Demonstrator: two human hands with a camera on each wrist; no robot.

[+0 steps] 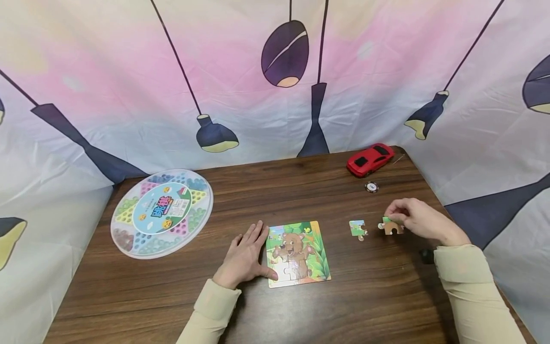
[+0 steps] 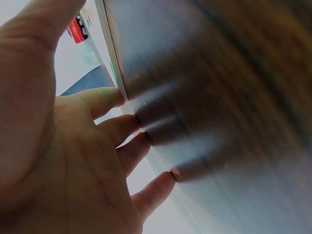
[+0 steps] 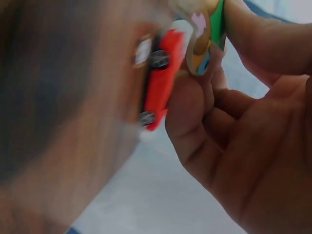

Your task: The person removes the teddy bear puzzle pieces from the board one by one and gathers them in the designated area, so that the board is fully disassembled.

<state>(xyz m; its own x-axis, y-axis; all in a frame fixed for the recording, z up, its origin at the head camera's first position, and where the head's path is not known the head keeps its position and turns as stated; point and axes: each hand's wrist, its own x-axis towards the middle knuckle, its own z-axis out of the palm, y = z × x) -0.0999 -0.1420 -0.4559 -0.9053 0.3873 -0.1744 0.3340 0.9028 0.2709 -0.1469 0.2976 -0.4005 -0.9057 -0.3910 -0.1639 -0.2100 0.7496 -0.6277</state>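
Observation:
On the table lies a bear jigsaw puzzle point(image 1: 317, 248), mostly filled in, with a pale gap at its lower left. My left hand point(image 1: 246, 258) rests along its left edge, fingers extended and thumb over the lower left corner. In the left wrist view, the fingertips point(image 2: 127, 122) touch the table beside the puzzle's edge. To the right, my right hand point(image 1: 418, 220) pinches a brown and green jigsaw piece point(image 1: 392, 226) between thumb and fingers. The right wrist view shows this piece point(image 3: 217, 24) edge-on. Another jigsaw piece point(image 1: 357, 228) lies between the puzzle and that hand.
A round Chinese checkers set point(image 1: 202, 210) lies at the left. Near the back right corner are a red toy car point(image 1: 370, 160) and a poker chip point(image 1: 371, 187). A small black object point(image 1: 427, 256) sits by the right wrist. Patterned cloth point(image 1: 258, 119) hangs behind the table point(image 1: 275, 315).

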